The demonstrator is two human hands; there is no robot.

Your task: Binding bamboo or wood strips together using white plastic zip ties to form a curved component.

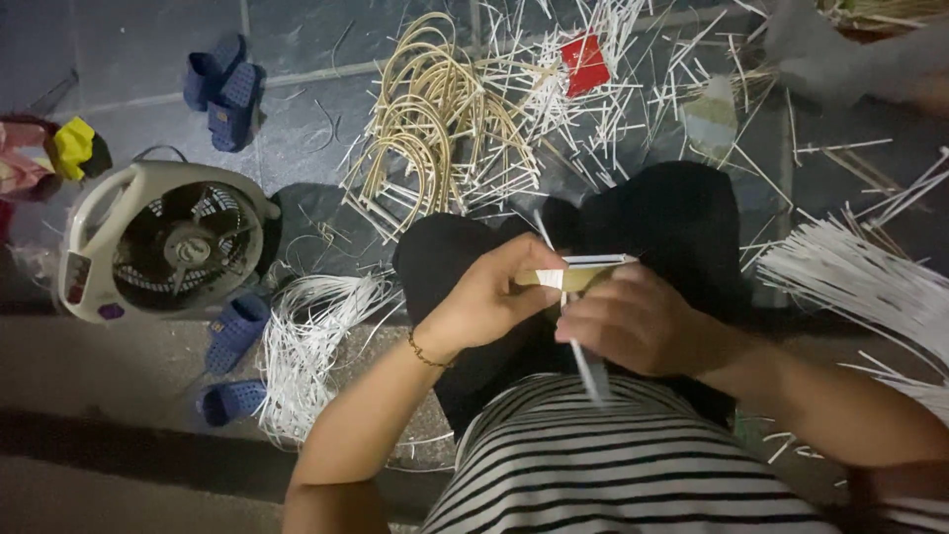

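1. Two hands meet over the lap. The left hand (489, 297) is closed on a small folded piece (578, 272), tan with a pale top edge, pinching it at its left end between thumb and fingers.
2. The right hand (638, 321) is curled shut on the right part of the same piece and on one white strip (583, 361), which runs up past the piece and down over the striped shirt (613, 465).
3. The piece is thus held between both hands, above the black-clad knees (682, 222).
4. One white fan (163, 242) lies face up on the floor at left.
5. Four blue slippers show: two (222, 89) side by side above the fan, one (237, 331) just below it, one (229, 400) lower still.
6. One flat red packet (585, 64), roughly square, lies among scattered white strips at top centre.
7. One bundle of tan bent canes (425, 129) lies beyond the knees, left of the packet.
8. Two sheaves of white strips: one (311, 341) by the left forearm, one (870, 287) at right.
9. A yellow object (71, 146) sits at the far left edge; its kind cannot be told.
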